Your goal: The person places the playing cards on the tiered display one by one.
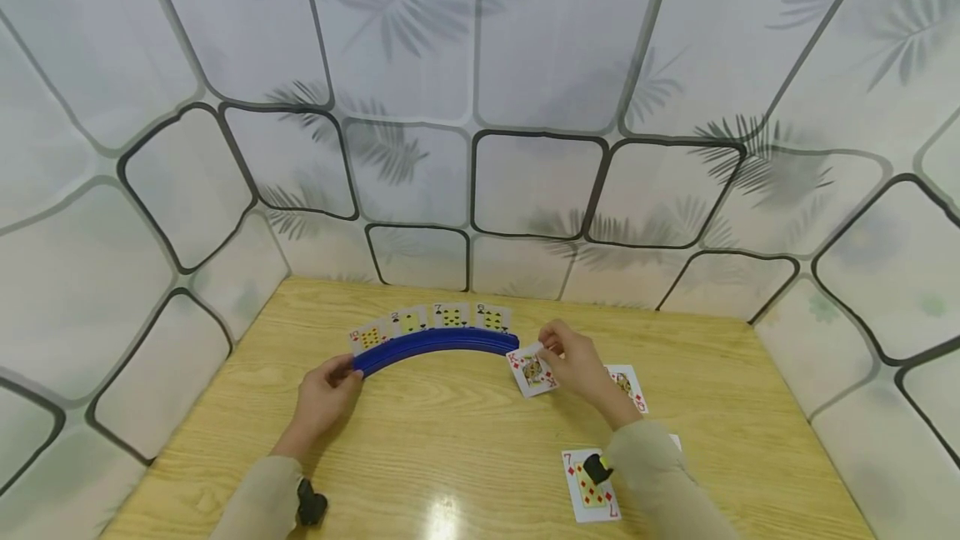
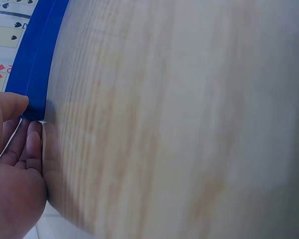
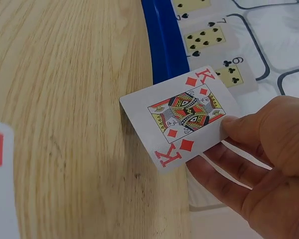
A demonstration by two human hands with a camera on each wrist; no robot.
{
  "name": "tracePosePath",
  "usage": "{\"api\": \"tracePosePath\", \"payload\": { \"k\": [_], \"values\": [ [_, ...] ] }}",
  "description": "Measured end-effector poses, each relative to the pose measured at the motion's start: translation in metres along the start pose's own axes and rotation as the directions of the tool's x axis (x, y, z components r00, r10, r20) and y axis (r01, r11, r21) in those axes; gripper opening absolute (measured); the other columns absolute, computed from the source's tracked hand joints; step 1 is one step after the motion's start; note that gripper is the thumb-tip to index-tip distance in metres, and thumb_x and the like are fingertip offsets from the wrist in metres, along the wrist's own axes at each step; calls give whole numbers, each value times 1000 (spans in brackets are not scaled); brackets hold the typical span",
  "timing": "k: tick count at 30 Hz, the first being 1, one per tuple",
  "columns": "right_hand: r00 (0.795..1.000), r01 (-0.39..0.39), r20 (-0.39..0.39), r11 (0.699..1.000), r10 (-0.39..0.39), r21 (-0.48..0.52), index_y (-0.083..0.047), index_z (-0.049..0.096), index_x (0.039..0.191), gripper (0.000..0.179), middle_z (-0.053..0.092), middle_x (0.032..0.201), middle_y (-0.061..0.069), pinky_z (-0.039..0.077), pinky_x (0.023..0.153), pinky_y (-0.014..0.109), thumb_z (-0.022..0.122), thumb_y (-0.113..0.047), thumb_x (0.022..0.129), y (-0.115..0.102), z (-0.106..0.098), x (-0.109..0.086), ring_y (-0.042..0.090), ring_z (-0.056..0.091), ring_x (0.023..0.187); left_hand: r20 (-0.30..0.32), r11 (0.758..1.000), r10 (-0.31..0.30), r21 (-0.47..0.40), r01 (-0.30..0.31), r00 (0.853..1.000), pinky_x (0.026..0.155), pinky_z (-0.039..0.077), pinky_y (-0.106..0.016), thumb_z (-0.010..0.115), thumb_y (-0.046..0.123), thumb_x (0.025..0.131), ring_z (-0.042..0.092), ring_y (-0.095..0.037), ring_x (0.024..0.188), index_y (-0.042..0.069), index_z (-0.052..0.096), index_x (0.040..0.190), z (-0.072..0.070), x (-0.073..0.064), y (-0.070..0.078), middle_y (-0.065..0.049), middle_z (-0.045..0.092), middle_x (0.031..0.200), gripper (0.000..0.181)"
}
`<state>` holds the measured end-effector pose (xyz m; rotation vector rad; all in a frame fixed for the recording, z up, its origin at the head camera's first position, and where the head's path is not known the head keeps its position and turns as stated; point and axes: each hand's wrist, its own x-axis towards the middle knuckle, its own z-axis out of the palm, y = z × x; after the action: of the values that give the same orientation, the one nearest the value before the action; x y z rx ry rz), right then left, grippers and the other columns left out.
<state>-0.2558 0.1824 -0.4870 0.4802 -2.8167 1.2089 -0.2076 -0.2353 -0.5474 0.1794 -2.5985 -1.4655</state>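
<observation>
Head view: king (image 1: pixel 531 373) right of frame centre, pinched at its right edge by the right hand (image 1: pixel 577 359), just beside the right end of the blue rack (image 1: pixel 435 345); contact between king and rack cannot be told. Left hand (image 1: pixel 327 390), left of centre, grips the rack's other end. Hands well apart; forearms (image 1: pixel 258 500) enter from the lower edge, angled inward. Seven of diamonds (image 1: pixel 588 490) on the counter (image 1: pixel 442 415), lower right.

Left wrist view: thumb (image 2: pixel 15 104) laid on the rack's end, fingers (image 2: pixel 34 147) curled by it, far left. Rack judged light, stiff plastic, liable to slide; an end grip should steady it.

Right wrist view: king mid-frame, tilted, face showing; thumb on its face, fingers behind. Judged very light, thin, flexible, slick; hard squeezing could crease it. Best hold: light edge pinch, opposite edge free.
</observation>
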Motion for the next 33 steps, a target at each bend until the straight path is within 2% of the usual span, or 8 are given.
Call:
{"api": "tracePosePath", "payload": {
  "k": [5, 11, 16, 23, 28, 33],
  "values": [
    [1000, 24, -18, 1000, -24, 13, -8, 62, 110, 16, 74, 101, 9, 57, 80, 39, 71, -3, 98, -8, 7, 5, 22, 70, 91, 3, 1000, 1, 2, -1, 1000, 82, 50, -16, 67, 5, 100, 68, -25, 103, -9, 63, 137, 0, 1, -1, -27, 72, 123, 39],
    [997, 67, -49, 997, -65, 39, -8, 65, 110, 18, 76, 101, 10, 58, 80, 38, 74, -1, 95, -17, 21, 11, 22, 71, 88, 1, 1000, 8, 8, -8, 1000, 81, 50, -16, 68, 5, 101, 67, -18, 99, -9, 64, 136, -1, 1, -1, -26, 73, 121, 38],
    [997, 72, -19, 996, -71, 53, -8, 71, 114, 16, 75, 102, 8, 58, 83, 37, 72, -4, 98, -28, 31, 15, 20, 70, 91, 3, 1000, 4, 1, -4, 1000, 80, 51, -17, 68, 5, 100, 68, -21, 99, -10, 64, 135, -1, -2, 0, -28, 72, 122, 38],
    [993, 117, 15, 991, -118, 58, -11, 70, 108, 11, 75, 100, 6, 58, 83, 37, 70, -4, 99, -44, 46, 20, 19, 70, 91, 10, 1000, -8, 3, 8, 1000, 81, 50, -16, 67, 6, 101, 66, -18, 99, -8, 63, 138, 0, -1, -1, -26, 72, 123, 40],
    [991, 126, 34, 988, -130, 92, -13, 69, 107, 10, 75, 103, 7, 58, 85, 37, 69, -5, 101, -53, 59, 24, 19, 70, 94, 5, 1000, 2, -1, -2, 1000, 80, 50, -16, 66, 5, 99, 65, -14, 95, -10, 64, 136, 0, 0, -2, -28, 72, 120, 39],
    [988, 142, 50, 983, -148, 113, -13, 68, 106, 8, 74, 101, 5, 57, 82, 35, 67, -6, 102, -64, 69, 29, 17, 69, 92, -7, 999, 22, 30, -22, 1000, 80, 51, -16, 67, 5, 100, 67, -15, 96, -9, 65, 134, 1, 1, -4, -26, 73, 119, 37]
  ]
}}
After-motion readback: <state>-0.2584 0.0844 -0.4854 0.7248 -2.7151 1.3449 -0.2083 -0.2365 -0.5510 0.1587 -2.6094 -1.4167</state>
